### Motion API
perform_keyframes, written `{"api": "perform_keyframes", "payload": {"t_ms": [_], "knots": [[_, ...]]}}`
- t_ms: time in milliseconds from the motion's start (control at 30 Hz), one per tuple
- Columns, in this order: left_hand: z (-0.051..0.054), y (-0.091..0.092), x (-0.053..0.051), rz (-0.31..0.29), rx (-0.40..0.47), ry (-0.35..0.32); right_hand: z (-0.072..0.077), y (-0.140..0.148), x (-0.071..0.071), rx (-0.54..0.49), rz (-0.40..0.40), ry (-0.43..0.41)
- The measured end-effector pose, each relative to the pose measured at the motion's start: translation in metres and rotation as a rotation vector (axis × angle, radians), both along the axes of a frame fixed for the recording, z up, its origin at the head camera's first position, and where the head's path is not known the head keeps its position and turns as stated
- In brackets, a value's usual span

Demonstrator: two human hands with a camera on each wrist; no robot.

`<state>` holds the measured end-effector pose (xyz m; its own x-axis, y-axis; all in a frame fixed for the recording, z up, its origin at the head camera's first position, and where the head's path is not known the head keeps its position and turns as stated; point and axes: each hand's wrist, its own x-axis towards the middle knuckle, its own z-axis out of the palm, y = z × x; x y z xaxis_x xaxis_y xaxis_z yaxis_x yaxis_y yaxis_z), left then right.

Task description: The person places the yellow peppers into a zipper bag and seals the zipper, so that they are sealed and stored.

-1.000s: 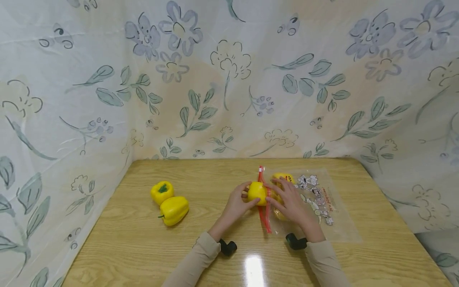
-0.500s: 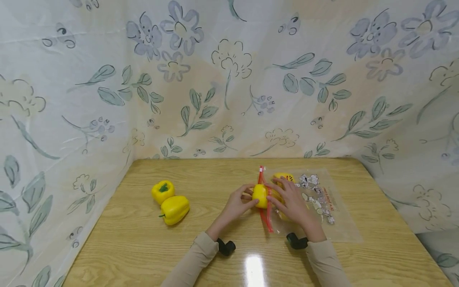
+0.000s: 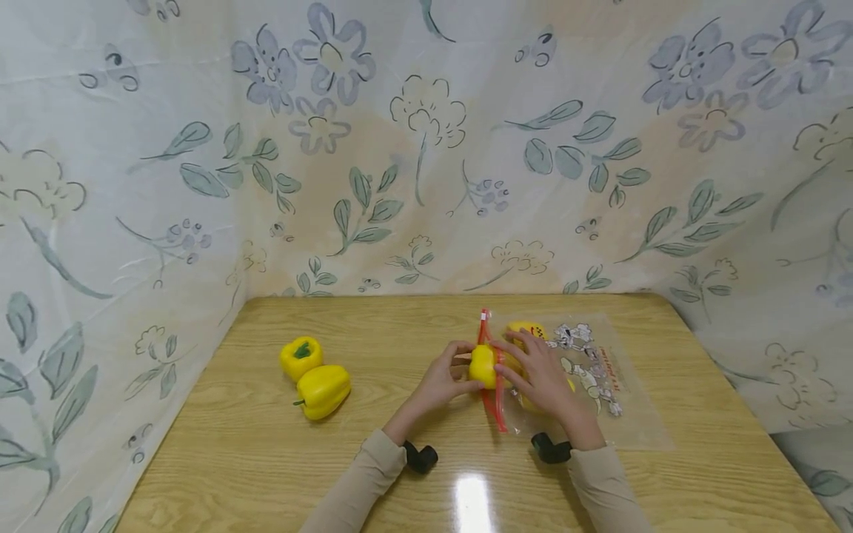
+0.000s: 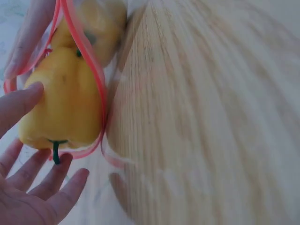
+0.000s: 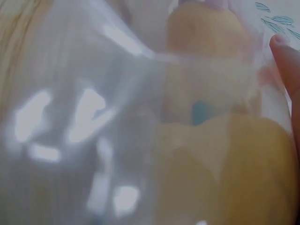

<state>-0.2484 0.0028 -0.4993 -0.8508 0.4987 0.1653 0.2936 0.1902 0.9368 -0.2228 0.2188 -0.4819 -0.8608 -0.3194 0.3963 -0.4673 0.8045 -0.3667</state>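
A yellow bell pepper [image 3: 483, 367] lies in the mouth of a clear zip bag [image 3: 633, 414], its stem end facing out in the left wrist view. Around it runs the bag's red zip edge [image 4: 92, 51]. My left hand [image 3: 436, 381] is at the pepper's outer end, fingers spread, the thumb [image 4: 33, 93] against its side. My right hand [image 3: 543, 374] holds the bag's mouth over the pepper, fingers bent. Other yellow items are inside the bag, one [image 3: 526, 329] near its back edge; the right wrist view shows yellow shapes [image 5: 258, 164] through blurred plastic.
Two more yellow peppers, one upright [image 3: 301, 358] and one on its side [image 3: 323, 391], touch each other on the left of the wooden table [image 3: 233, 459]. Floral cloth [image 3: 373, 222] hangs behind and at both sides. Each wrist wears a black device.
The pepper between my hands has moved slightly right and toward me, farther into the bag's mouth. My left hand followed it, and its fingers have loosened. My right hand has barely moved.
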Motion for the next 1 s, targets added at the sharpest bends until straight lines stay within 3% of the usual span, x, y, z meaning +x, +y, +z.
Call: {"api": "perform_keyframes", "payload": {"t_ms": [367, 567, 767, 1000], "knots": [[-0.002, -0.013, -0.003, 0.007, -0.002, -0.022, 0.001, -0.002, 0.0, -0.008, 0.003, -0.01], [-0.006, -0.024, -0.007, -0.034, 0.029, -0.072, 0.001, 0.0, -0.001, -0.008, 0.011, -0.011], [-0.004, -0.022, -0.004, -0.062, 0.03, -0.094, 0.001, 0.001, -0.001, -0.012, 0.021, 0.011], [-0.003, -0.015, 0.002, -0.051, -0.014, -0.065, 0.001, 0.001, -0.001, -0.02, 0.019, 0.008]]}}
